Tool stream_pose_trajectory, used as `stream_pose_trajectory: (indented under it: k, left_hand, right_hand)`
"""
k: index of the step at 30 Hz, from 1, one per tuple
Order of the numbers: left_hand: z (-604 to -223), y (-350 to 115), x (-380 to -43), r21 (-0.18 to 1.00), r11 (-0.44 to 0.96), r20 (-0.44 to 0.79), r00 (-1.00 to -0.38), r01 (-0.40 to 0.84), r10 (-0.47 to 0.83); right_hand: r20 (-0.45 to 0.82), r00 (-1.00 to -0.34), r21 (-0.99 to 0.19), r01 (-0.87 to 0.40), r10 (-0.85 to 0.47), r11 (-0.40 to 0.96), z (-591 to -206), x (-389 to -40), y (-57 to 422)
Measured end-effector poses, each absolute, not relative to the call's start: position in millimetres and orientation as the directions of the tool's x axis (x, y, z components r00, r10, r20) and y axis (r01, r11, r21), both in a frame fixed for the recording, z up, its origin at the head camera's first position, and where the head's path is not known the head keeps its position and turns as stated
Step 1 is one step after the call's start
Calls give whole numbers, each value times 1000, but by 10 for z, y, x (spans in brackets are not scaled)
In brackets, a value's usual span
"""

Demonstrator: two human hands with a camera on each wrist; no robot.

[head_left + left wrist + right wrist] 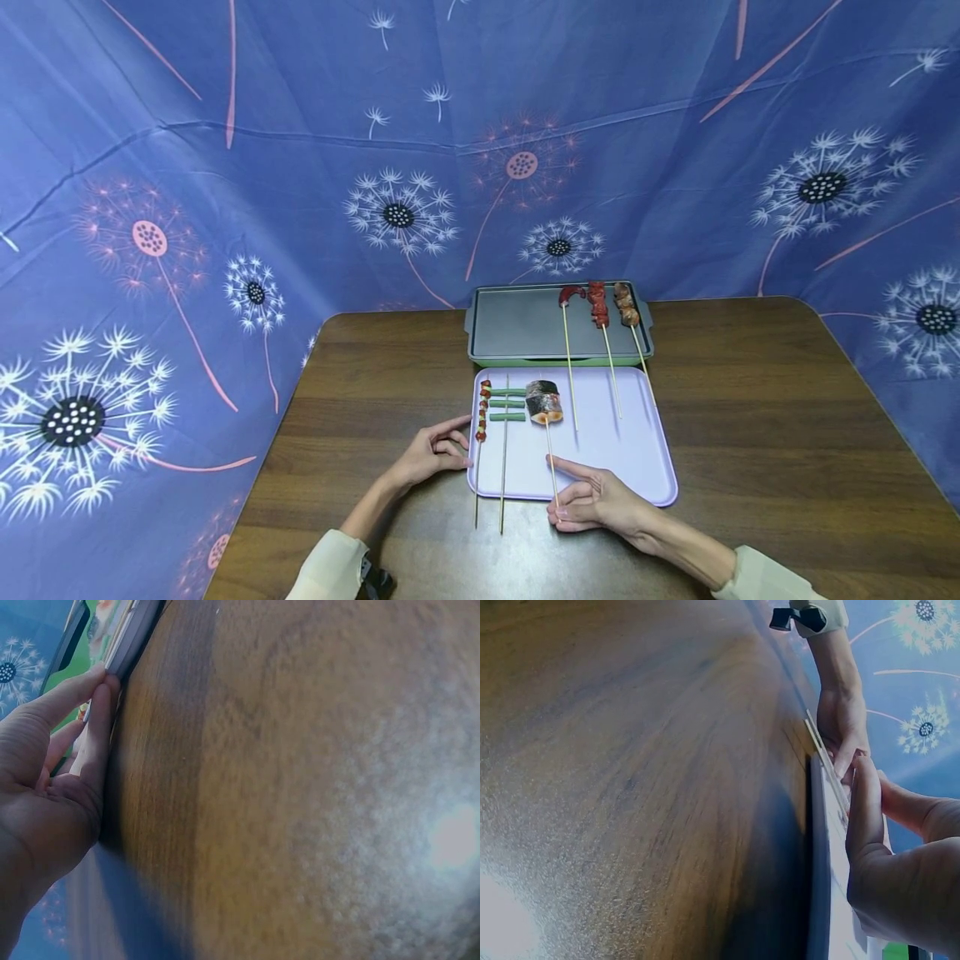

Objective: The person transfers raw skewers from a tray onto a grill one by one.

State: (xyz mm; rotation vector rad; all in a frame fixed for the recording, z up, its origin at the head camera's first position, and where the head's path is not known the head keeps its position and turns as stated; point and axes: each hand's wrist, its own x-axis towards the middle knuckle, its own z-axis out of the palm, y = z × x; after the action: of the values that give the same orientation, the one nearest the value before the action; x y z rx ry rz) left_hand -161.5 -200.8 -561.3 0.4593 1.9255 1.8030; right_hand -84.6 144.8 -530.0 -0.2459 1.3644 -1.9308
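Note:
My right hand (600,500) pinches the lower stick of a skewer (543,402) that carries a thick, dark-skinned fish piece over the lilac tray (622,467). At the tray's left edge, my left hand (431,454) grips the rim between thumb and fingers; the left wrist view shows these fingertips (112,682) meeting at the edge. Left of the fish lies a skewer with several green stalks (507,403) set crosswise. Nearest the left hand is a thin skewer of small red pieces (482,421). Both sticks overhang the tray's front edge.
Behind the tray stands a dark grey griddle pan (517,325) with a green base. Across its right side lie skewers with a curled red piece (572,293), red meat (598,304) and browned chunks (626,304), their sticks reaching over the tray. A patterned blue cloth (300,208) hangs behind the wooden table (750,417).

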Motion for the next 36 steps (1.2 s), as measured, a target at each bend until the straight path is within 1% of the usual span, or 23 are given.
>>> stream_pose_trajectory:
  k: [19,24,36]
  left_hand:
    - [-5587,-2008,-1606,995,80,-99,-841,-67,532]
    - [-5581,-2007,-1609,995,78,-97,-841,-65,532]
    - [-5595,-2012,-1612,996,72,-87,-838,-57,539]
  right_hand:
    - [-177,-687,-889,419,-704,-185,-5066,-748,1456]
    - [-181,-686,-878,436,-705,-199,-4996,-735,1443]
    - [-161,-689,-899,398,-707,-184,-4846,-786,1452]
